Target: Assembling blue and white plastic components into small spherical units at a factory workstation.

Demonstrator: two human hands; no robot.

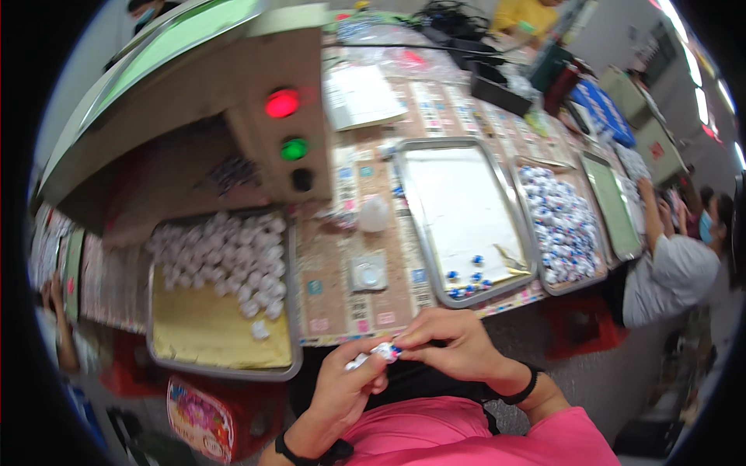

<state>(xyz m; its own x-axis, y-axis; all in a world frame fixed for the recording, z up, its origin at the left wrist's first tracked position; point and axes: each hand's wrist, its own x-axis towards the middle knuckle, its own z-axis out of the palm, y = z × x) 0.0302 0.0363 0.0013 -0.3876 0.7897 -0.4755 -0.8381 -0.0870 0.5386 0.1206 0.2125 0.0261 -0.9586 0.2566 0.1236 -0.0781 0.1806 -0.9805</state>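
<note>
Close to my body, in front of the table edge, both hands meet on a small white figure piece (382, 351) with blue and red marks. My left hand (343, 388) is closed round its white lower end. With thumb and fingertips my right hand (453, 342) pinches the blue-marked end, so the fingers hide part of it. To the left, a metal tray (295, 311) lined with yellowish paper holds many plain white pieces (221, 252). On the right, a white-lined metal tray (420, 225) has several blue-and-white pieces (469, 284) at its near end.
A box-like machine (307, 70) with red and green lights overhangs the left tray. A white round container (374, 213) and a small square dish (369, 272) sit between the trays. Farther right are a tray of blue-marked pieces (561, 225), a green-lined tray (614, 206) and a co-worker's arm (657, 221).
</note>
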